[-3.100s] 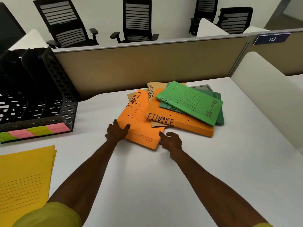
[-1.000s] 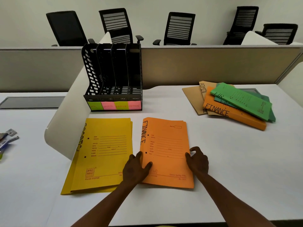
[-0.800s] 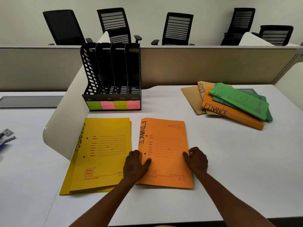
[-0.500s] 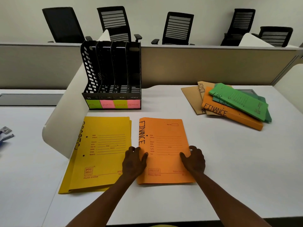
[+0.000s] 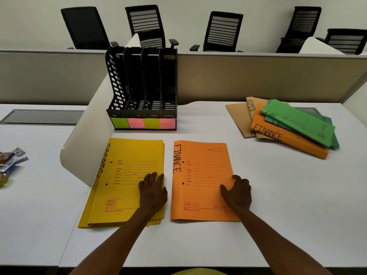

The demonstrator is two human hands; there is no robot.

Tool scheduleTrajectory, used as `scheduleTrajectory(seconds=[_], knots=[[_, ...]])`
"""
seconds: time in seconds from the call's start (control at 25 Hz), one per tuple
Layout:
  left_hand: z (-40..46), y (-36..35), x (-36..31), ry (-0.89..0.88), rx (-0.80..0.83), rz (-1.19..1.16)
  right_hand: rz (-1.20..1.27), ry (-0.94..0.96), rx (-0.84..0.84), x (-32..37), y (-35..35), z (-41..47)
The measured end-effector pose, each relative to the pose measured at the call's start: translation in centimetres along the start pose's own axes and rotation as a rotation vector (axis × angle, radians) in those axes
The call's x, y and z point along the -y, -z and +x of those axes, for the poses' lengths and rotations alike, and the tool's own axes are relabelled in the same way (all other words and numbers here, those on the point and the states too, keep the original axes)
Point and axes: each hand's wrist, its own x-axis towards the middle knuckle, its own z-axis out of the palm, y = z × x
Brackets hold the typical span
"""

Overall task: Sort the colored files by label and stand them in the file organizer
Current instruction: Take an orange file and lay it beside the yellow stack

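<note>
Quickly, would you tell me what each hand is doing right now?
Left hand: open, resting flat on the yellow file, gripping nothing.
Right hand: open, fingers pressed on the orange FINANCE file, not grasping it.

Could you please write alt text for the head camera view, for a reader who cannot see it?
A person's left hand rests flat on a yellow file and the right hand on an orange FINANCE file, side by side on a white desk. Behind stands an empty black file organizer; unsorted files lie right.

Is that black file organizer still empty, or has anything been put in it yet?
Empty: all four slots of the organizer show bare black dividers, no files standing in them.
</note>
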Motion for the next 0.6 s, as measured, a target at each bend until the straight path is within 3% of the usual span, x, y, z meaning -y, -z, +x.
scheduleTrajectory(seconds=[0.24, 0.4, 0.6], knots=[[-0.3, 0.3, 1.3, -0.118, 0.000, -0.017, -0.005, 0.000, 0.007, 0.1, -0.3, 0.0], [-0.8, 0.9, -0.8, -0.169, -0.018, -0.198, -0.009, 0.002, 0.004, 0.2, -0.4, -0.2], [-1.7, 1.0, -3.9, -0.136, 0.111, -0.315, -0.005, 0.029, 0.007, 0.0, -0.5, -0.5]])
